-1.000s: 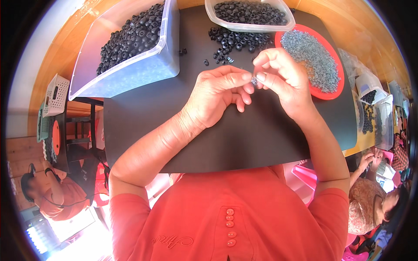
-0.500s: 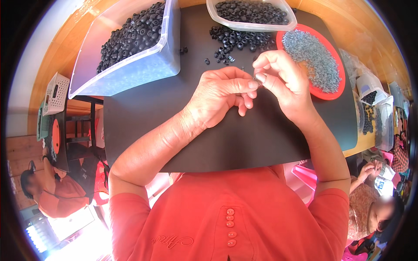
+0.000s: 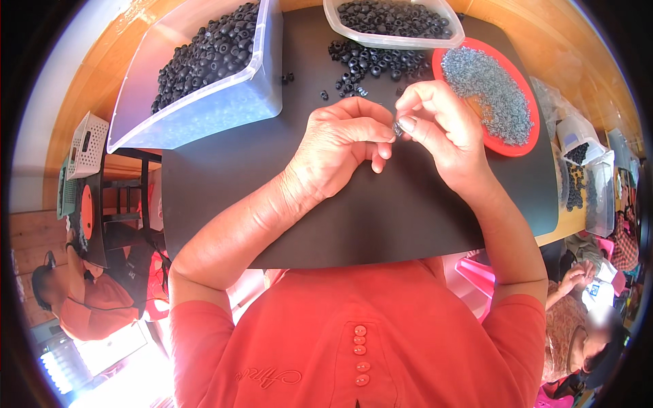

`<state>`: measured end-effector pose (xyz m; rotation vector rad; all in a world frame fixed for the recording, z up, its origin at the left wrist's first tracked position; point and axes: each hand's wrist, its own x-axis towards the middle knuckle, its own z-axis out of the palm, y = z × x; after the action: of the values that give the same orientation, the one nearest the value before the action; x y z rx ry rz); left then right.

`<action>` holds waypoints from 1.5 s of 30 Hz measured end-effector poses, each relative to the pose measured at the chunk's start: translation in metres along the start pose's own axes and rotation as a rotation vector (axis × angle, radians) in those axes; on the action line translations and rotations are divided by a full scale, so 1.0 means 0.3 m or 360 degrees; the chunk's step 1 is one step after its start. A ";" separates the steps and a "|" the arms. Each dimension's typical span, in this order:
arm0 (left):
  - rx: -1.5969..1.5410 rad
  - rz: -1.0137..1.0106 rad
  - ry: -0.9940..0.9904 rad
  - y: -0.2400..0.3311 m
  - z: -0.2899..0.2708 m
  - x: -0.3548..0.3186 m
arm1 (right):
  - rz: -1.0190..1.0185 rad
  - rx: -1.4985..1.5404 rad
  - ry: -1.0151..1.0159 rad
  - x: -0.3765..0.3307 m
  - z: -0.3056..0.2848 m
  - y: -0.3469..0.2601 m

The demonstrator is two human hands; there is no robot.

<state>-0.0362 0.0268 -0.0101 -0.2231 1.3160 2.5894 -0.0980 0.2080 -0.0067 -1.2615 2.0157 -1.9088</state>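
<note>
Below the hands, at 6 o'clock, a red buttoned shirt [image 3: 320,319] meets the near edge of the black counter [image 3: 381,224]. A small dark, shiny piece [image 3: 397,129] sits between the two sets of fingertips, above the counter; its exact form is too small to tell. At its 9 o'clock, the left hand [image 3: 340,139] pinches it between thumb and forefinger, the other fingers loosely curled. At its 3 o'clock, the right hand [image 3: 439,126] pinches it too, thumb laid against it, upper fingers arched. Beyond the hands, toward 12 o'clock, loose black ring-shaped pieces [image 3: 377,64] lie on the counter. At 2 o'clock, just beside the right hand, a round red tray [image 3: 511,150] holds small silvery pieces [image 3: 490,88]. At 10 o'clock stands a large translucent tub [image 3: 204,128] of black rings; at 12 o'clock, farthest, a shallower translucent tub [image 3: 401,42] holds more.
</note>
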 end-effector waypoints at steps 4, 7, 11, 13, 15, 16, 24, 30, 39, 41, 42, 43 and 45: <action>0.0046 -0.0042 0.0045 0.009 0.009 -0.004 | 0.0010 -0.0015 -0.0013 0.000 -0.001 -0.007; 0.0109 -0.0080 0.0091 0.011 0.008 -0.010 | -0.0051 -0.0194 -0.0042 -0.002 0.005 -0.013; 0.0084 -0.0174 0.0058 0.012 0.005 -0.010 | -0.0132 -0.0328 -0.0075 -0.002 0.003 -0.014; 0.0071 -0.0191 0.0047 0.014 -0.001 -0.008 | -0.0128 -0.0327 -0.0095 0.003 -0.003 -0.008; -0.0059 -0.0222 0.0028 0.008 -0.012 -0.001 | -0.0176 -0.0407 -0.0117 0.008 -0.009 0.001; -0.0060 -0.0221 0.0027 0.005 -0.018 0.003 | -0.0176 -0.0407 -0.0118 0.008 -0.010 -0.001; -0.0252 -0.0176 0.0001 -0.007 -0.040 0.018 | -0.0223 -0.0537 -0.0133 0.010 -0.015 0.007; -0.0237 -0.0186 -0.0025 -0.003 -0.043 0.021 | -0.0236 -0.0601 -0.0095 0.011 -0.008 0.009; -0.0183 -0.0112 -0.0014 -0.011 -0.032 0.013 | -0.0305 -0.0613 -0.0056 0.013 -0.007 0.015; -0.0012 -0.0052 0.0046 -0.003 -0.004 0.000 | -0.0285 -0.0574 -0.0061 0.011 -0.006 0.011; 0.0159 0.0008 0.0104 -0.001 0.006 -0.005 | -0.0266 -0.0537 -0.0066 0.010 -0.006 0.008; 0.0159 0.0012 0.0102 -0.002 0.007 -0.007 | -0.0269 -0.0538 -0.0067 0.007 -0.006 0.005; 0.0513 0.0172 0.0074 -0.005 0.006 -0.006 | -0.0130 -0.0367 -0.0051 0.006 -0.008 0.008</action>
<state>-0.0341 0.0287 -0.0097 -0.1596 1.7801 2.4195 -0.1017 0.2085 -0.0074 -1.4363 2.2532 -1.7144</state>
